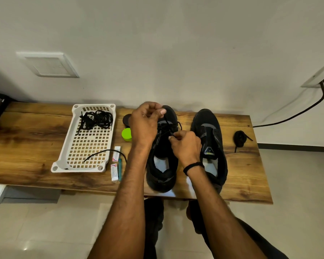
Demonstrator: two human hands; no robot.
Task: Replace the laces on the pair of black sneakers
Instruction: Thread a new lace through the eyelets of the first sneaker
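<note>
Two black sneakers stand toe-to-wall on the wooden table (pixel 26 131). My hands work over the left sneaker (pixel 162 171). My left hand (pixel 145 124) pinches a black lace (pixel 168 126) above the toe end. My right hand (pixel 185 146) pinches the same lace lower, over the eyelets. The right sneaker (pixel 210 139) has no lace in it. A coiled black lace (pixel 240 138) lies to its right. A tangle of black laces (pixel 96 119) lies in the white perforated tray (pixel 86 144), with one strand (pixel 105 152) trailing over the tray's near right edge.
A green lid (pixel 126 134) and a dark round tin (pixel 126 119) sit between the tray and my left hand. Two small white packets (pixel 114 167) and a teal pen (pixel 120 170) lie by the tray. A black cable (pixel 297 113) runs along the wall at the right.
</note>
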